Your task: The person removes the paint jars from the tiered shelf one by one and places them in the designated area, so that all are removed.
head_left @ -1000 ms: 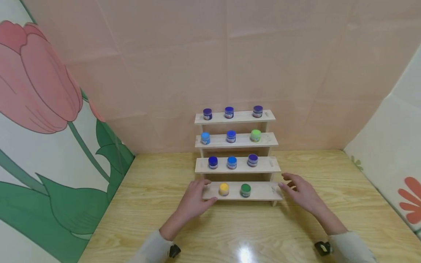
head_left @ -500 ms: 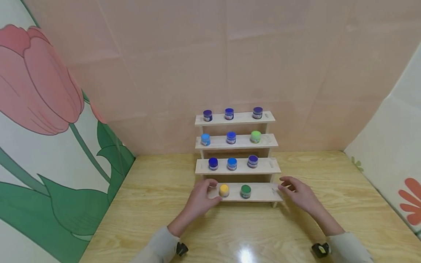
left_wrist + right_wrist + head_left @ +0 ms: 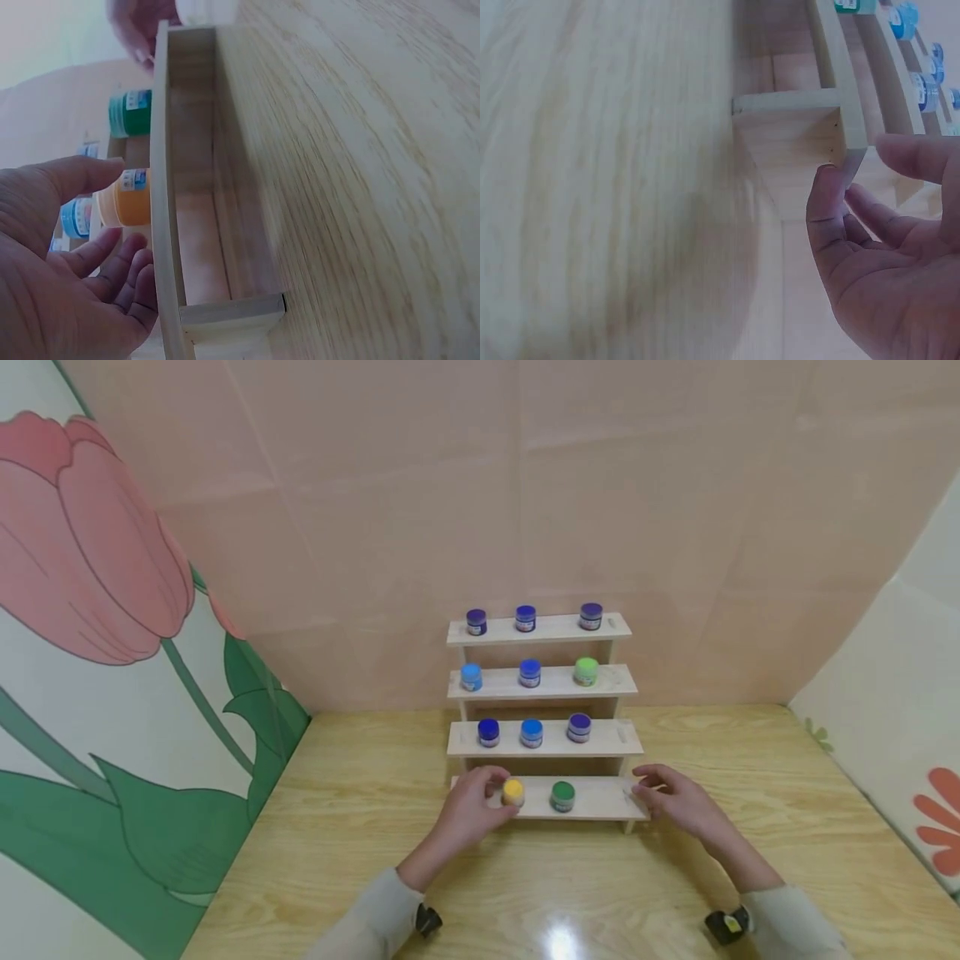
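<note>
A yellow paint jar (image 3: 513, 793) stands on the bottom step of a pale wooden stepped rack (image 3: 600, 792). My left hand (image 3: 474, 802) is spread around that jar from the left. In the left wrist view, its thumb and fingers lie on either side of the orange-looking jar (image 3: 129, 199), with small gaps visible. A green jar (image 3: 562, 797) stands to its right on the same step. At the step's right end is my right hand (image 3: 678, 802), loosely curved. In the right wrist view, a fingertip appears to meet the board's end (image 3: 853, 142); firm contact is unclear.
Higher steps carry several more jars, including a light green jar (image 3: 586, 672) and a purple jar (image 3: 591, 617). The rack stands on a wood-grain table (image 3: 360, 777) before a pinkish backdrop (image 3: 375, 527). Flower-patterned panels (image 3: 112, 552) flank it.
My left hand has moved right along the bottom step, from its left end to around the yellow jar. My right hand has shifted slightly left toward the rack's end. The jars stay put.
</note>
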A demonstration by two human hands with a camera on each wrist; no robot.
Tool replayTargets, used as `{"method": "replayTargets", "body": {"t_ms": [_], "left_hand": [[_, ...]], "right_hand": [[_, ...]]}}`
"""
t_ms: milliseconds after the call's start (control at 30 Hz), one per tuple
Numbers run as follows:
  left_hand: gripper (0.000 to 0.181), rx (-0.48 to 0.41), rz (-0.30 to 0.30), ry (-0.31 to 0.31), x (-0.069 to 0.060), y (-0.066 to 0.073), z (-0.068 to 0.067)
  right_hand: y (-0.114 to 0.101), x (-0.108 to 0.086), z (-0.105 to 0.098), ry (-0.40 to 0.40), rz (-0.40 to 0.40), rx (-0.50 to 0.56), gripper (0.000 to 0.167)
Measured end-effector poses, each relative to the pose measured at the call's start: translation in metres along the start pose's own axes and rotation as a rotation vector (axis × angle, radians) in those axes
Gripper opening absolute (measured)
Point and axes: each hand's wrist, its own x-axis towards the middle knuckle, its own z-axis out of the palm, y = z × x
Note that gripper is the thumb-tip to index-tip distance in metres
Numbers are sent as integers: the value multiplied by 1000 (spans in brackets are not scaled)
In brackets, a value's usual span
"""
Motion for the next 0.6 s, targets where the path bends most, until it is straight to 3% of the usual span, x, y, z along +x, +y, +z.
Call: {"method": "replayTargets", "body": {"t_ms": [200, 367, 600], "left_hand": [[42, 14, 15, -19, 5, 2, 2], [39, -9, -8, -24, 7, 2, 4], [34, -58, 8, -11, 8, 0, 0]], "right_hand": [[-2, 2, -1, -27, 13, 57, 42], [0, 5, 0, -52, 17, 103, 41], [7, 11, -1, -105, 52, 168, 43]]}}
